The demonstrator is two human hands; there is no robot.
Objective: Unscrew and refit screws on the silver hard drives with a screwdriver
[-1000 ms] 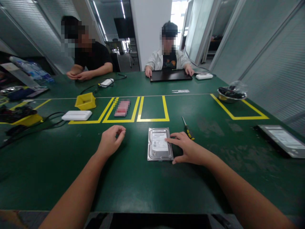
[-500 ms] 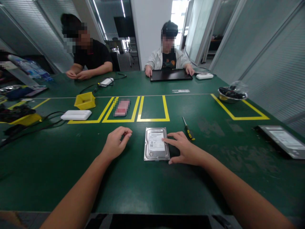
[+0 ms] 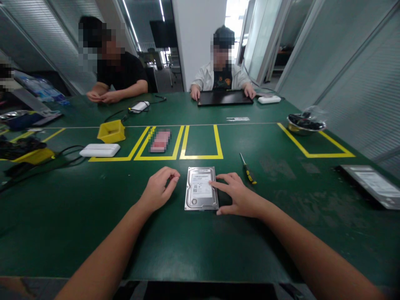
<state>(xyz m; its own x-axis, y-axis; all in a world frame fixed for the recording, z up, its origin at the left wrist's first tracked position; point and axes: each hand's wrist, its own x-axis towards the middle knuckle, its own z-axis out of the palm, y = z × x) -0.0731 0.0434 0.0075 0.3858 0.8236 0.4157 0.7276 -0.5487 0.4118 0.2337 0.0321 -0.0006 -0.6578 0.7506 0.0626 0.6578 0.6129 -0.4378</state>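
I've slid the hard drive [image 3: 201, 189] left on the worktop [image 3: 187, 241], right hand [image 3: 239, 196] fingers flat on it, left hand [image 3: 160, 189] loosely curled, empty, now just beside it.

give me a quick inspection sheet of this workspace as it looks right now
surface: green table with yellow taped boxes, scuffed on the right
job's things: hard drive lying flat, label up, between the hands
clutter: screwdriver right of the drive; yellow bin; white box; metal bowl of dark parts; flat device at the right edge
hands: right hand with fingertips on the drive's right side; left hand loosely curled just left of the drive, holding nothing visible
cables: black cables trailing off the left side
surroundings: two people seated at the far side, one with hands on a dark flat panel; glass partitions behind
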